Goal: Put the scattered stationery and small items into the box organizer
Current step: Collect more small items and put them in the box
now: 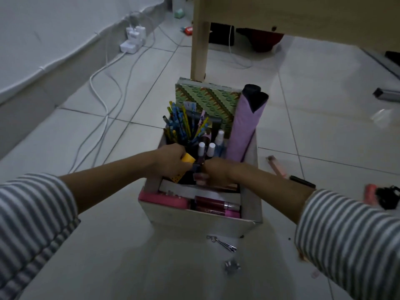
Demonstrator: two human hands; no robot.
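In the head view, a cardboard box organizer (252, 204) is seen standing on a tiled floor (108, 245), just in front of a wooden table leg (199, 46). Both hands are held close together over its middle section. A small yellow item (188, 158) is gripped by the curled fingers of the left hand (170, 162). The fingers of the right hand (218, 173) are curled beside a small dark item (197, 168); whether it is pinched cannot be told, since that spot is blurred.

Behind the hands, a bunch of pencils (178, 124), white-capped bottles (206, 148), a green patterned notebook (208, 99) and a lilac roll (243, 133) are stood upright in the box. Lip gloss tubes (214, 205) are laid flat in the front compartment.

On the floor near the box, a nail clipper (223, 243), a metal clip (231, 266), a pink tube (276, 167) and a black pen (302, 181) are scattered. By the wall, a power strip (133, 41) with white cables is seen.
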